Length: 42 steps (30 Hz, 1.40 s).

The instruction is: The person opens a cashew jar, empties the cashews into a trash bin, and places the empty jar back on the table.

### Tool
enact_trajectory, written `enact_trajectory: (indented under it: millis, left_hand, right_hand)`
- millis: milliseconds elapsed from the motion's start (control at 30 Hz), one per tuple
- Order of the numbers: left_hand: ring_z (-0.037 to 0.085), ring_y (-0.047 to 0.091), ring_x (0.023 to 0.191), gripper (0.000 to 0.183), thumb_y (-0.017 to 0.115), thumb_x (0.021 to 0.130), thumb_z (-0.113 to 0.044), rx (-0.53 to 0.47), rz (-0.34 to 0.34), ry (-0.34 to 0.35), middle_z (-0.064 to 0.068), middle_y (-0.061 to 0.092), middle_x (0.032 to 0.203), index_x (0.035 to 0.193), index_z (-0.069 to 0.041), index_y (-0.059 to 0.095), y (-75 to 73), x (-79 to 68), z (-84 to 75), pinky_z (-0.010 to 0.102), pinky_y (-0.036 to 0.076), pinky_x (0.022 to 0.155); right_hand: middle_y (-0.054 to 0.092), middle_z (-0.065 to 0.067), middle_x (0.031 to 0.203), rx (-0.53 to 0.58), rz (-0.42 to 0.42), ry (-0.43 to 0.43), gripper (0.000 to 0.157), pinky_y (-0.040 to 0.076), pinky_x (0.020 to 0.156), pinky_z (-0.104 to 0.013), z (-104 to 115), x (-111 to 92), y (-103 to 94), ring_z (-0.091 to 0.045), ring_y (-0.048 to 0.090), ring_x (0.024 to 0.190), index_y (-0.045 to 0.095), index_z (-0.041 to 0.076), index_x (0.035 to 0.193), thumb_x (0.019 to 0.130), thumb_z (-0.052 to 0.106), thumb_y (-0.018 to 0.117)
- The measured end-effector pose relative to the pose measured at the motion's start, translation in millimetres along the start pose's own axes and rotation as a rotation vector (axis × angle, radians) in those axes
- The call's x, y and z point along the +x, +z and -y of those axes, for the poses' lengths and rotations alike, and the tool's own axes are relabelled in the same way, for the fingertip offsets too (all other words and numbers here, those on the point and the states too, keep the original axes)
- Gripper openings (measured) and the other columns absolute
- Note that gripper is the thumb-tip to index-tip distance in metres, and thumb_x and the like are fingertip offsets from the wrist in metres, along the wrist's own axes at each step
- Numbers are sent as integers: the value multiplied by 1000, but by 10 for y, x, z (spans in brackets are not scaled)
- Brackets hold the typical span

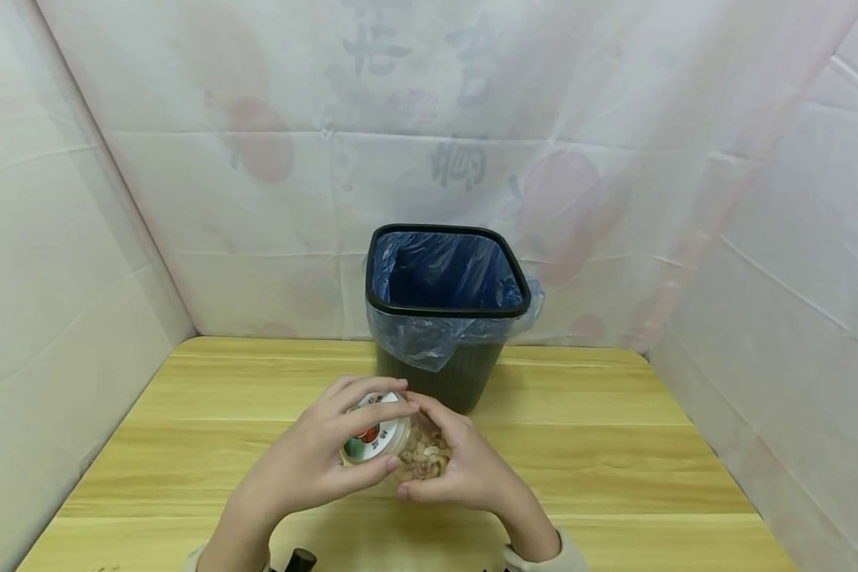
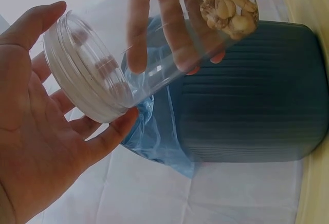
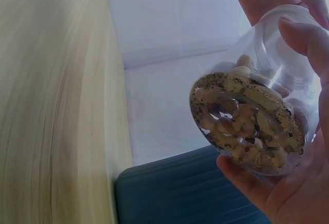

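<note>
A clear jar [image 1: 423, 459] with cashew-like nuts [image 3: 247, 126] in its bottom is held above the table, tilted, its lid end toward the left hand. A round lid [image 1: 384, 442] with a white, green and red label sits on its end. My left hand [image 1: 322, 449] curls its fingers and thumb round the lid's rim; the left wrist view shows the ridged rim [image 2: 85, 75] between them. My right hand [image 1: 472, 465] grips the jar's body, the fingers [image 2: 177, 34] showing through the clear wall. Dark crumbs lie among the nuts at the jar's bottom.
Just beyond the hands stands a dark bin [image 1: 429, 369] lined with a blue plastic bag [image 1: 418, 338] folded over its rim. A small black cylinder [image 1: 302, 560] is at the front edge of view. The wooden table [image 1: 593, 445] is enclosed by pale curtains [image 1: 257, 214].
</note>
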<state>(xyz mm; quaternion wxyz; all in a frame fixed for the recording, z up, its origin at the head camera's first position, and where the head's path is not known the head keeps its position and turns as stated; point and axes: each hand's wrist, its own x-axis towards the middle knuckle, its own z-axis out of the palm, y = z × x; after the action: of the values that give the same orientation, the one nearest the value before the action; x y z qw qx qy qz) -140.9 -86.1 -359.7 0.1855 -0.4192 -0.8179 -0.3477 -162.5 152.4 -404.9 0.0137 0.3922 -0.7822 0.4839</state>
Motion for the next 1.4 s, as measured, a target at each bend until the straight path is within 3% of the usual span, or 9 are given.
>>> enact_trajectory:
  millis: [267,467,700,933,1067,1400]
  left_hand:
    - [17,45,133,44,70,93,-37,2,-1,-17,-8,47,148,136,-29,61,4,-4,-3,46,50,97]
    - [17,44,132,45,71,93,-37,5,-8,-11,-8,47,148,136,-28,62,0,1,-3,41,50,95]
    - [16,47,128,46,73,90,-37,38,-53,28,-7,49,146,134,-29,62,19,10,15,36,50,92]
    - [14,47,127,49,76,88,-36,78,-76,-40,-8,51,143,134,-30,61,46,21,-9,39,51,90]
    - [13,47,126,48,77,87,-36,79,-75,-72,-7,53,141,133,-31,62,50,31,-26,39,51,89]
    - [16,46,127,44,75,89,-37,73,-106,-150,-8,55,139,132,-34,63,82,58,-69,41,54,89]
  right_hand:
    - [54,6,143,-18,-31,-27,98,51,99,-35,1,4,30,-17,60,119,35,25,154,73,26,91]
    - [54,5,141,-25,-60,-33,102,55,92,-35,12,9,57,-18,61,115,35,24,153,70,19,93]
    - [51,5,145,-59,-81,-32,101,55,93,-35,26,12,77,-16,60,118,35,24,154,71,25,92]
    - [48,6,150,-144,-122,-25,101,51,100,-36,34,15,86,-16,54,129,36,25,154,69,32,93]
    - [50,2,149,-166,-132,-39,102,51,99,-38,42,11,84,-17,55,127,38,21,153,68,29,93]
    - [54,3,143,-242,-181,-58,101,52,98,-37,43,6,109,-16,56,124,38,19,153,70,41,90]
